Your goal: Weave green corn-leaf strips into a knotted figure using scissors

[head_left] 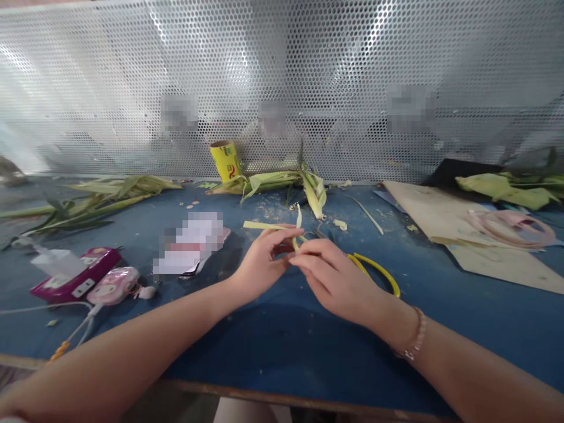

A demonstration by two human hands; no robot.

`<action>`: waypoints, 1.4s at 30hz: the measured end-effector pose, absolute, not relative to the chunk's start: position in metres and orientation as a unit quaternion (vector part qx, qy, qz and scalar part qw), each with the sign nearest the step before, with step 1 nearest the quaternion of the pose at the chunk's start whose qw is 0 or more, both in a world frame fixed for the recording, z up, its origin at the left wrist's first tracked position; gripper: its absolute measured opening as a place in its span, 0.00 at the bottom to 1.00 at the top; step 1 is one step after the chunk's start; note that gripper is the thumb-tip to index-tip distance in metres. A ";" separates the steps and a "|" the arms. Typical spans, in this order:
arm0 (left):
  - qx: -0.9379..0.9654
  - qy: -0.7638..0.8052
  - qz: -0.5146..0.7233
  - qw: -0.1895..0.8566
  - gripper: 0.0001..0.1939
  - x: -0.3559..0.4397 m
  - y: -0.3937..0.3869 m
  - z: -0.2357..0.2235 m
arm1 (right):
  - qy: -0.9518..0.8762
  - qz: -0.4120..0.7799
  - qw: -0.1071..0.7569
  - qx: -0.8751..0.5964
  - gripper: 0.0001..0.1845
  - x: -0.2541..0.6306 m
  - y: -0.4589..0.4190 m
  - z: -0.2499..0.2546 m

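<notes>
Over the middle of the blue table, my left hand [264, 258] pinches a pale green strip of corn husk [264, 225], whose flat end sticks out to the left. My right hand [332, 276] meets it, fingertips pressed together on the same strip, which bends between the two hands. A short end of husk [299, 216] points upward above the fingers. Just beyond my right hand lies a tool with a yellow looped handle [385, 273], partly hidden by that hand. My fingers cover part of the strip.
Corn husks [273, 179] lie at the back beside a yellow cardboard tube [225, 161]; more husks [110, 194] lie left. A phone [191, 244], purple power strip [79, 276] and pink case [113, 286] sit left. Brown cardboard [432, 211] lies right. A perforated metal screen [282, 70] stands behind.
</notes>
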State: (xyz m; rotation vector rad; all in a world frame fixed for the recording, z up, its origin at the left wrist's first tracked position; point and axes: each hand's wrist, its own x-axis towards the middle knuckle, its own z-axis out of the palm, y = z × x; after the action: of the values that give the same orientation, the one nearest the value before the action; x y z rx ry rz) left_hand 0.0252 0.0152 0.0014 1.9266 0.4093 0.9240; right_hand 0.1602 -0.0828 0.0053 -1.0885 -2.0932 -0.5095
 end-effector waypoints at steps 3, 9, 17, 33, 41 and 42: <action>0.783 0.170 0.385 0.459 0.17 0.025 0.017 0.000 | -0.770 -0.178 0.421 -0.444 0.12 0.163 -0.081 0.003; 0.779 0.189 0.371 0.469 0.13 0.025 0.015 0.001 | -0.670 -0.061 0.512 -0.534 0.04 0.169 -0.077 0.005; 0.813 0.146 0.385 0.412 0.10 0.025 0.013 0.005 | -0.612 0.168 0.578 -0.512 0.06 0.174 -0.072 0.005; 0.780 0.154 0.361 0.488 0.14 0.021 0.015 0.013 | -0.618 0.166 0.583 -0.500 0.01 0.174 -0.070 0.001; 0.740 0.162 0.404 0.513 0.16 0.023 0.023 0.011 | -0.819 -0.232 0.350 -0.391 0.18 0.198 -0.069 0.001; 0.739 0.169 0.410 0.507 0.16 0.023 0.023 0.010 | -0.824 -0.258 0.324 -0.386 0.18 0.199 -0.069 0.001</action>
State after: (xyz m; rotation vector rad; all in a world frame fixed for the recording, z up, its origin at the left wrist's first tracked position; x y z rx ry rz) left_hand 0.0229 0.0233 0.0102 1.7824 0.4083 0.9880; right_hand 0.1994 -0.0694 0.0010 -1.0127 -2.1610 -0.6775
